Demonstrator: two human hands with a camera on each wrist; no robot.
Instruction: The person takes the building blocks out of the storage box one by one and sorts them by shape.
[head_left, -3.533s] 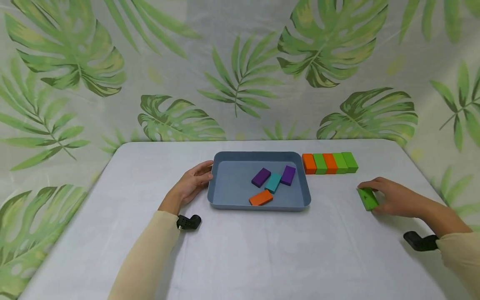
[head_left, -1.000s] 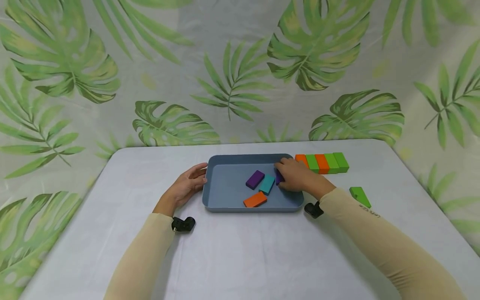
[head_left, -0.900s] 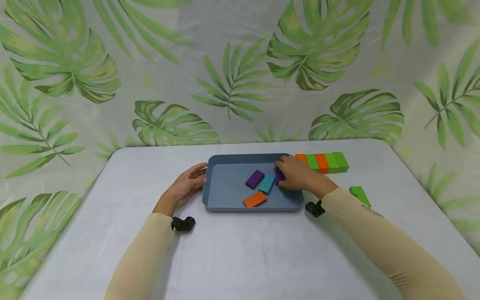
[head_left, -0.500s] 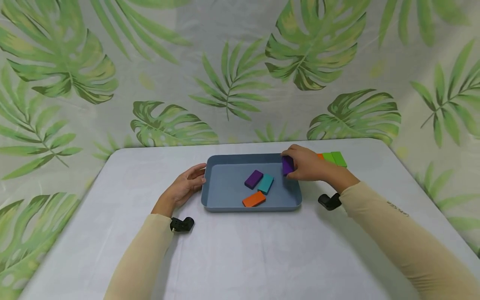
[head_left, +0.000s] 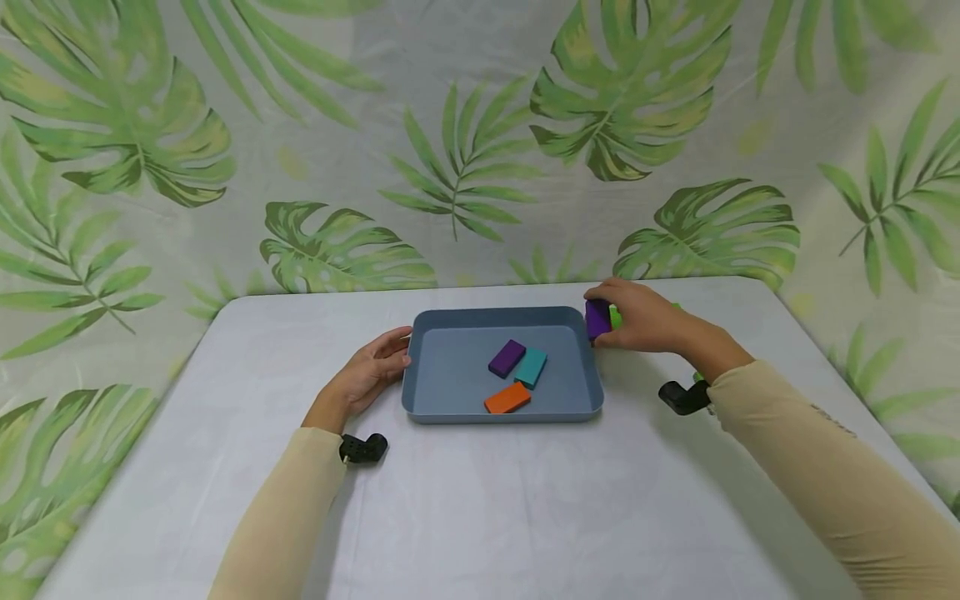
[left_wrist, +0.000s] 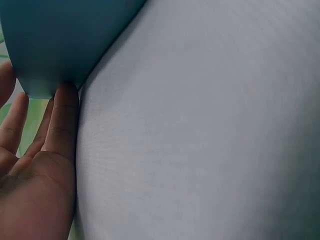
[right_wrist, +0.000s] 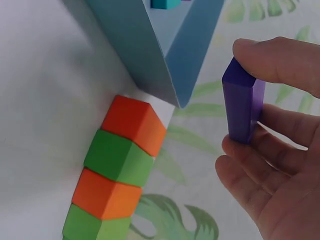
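Note:
My right hand [head_left: 645, 321] pinches a purple block [head_left: 597, 319] between thumb and fingers, raised just beyond the right rim of the blue-grey tray [head_left: 442, 358]. In the right wrist view the purple block [right_wrist: 242, 102] is upright, apart from the row beside it. That row starts with an orange block [right_wrist: 134, 122], then a green block [right_wrist: 119, 157], and continues alternating. My left hand [head_left: 372, 369] touches the tray's left side with loosely extended fingers. Inside the tray lie a purple block [head_left: 507, 358], a teal block [head_left: 531, 368] and an orange block [head_left: 507, 398].
The right hand mostly covers the row in the head view. A sliver of the separate green block [head_left: 697, 377] shows behind the right wrist. White cloth [head_left: 480, 500] covers the table, and a leaf-patterned curtain [head_left: 465, 167] hangs behind it.
The right hand let go of a green block on the right, took a purple block from the tray and carried it rightward over the rim. The left hand stayed at the tray.

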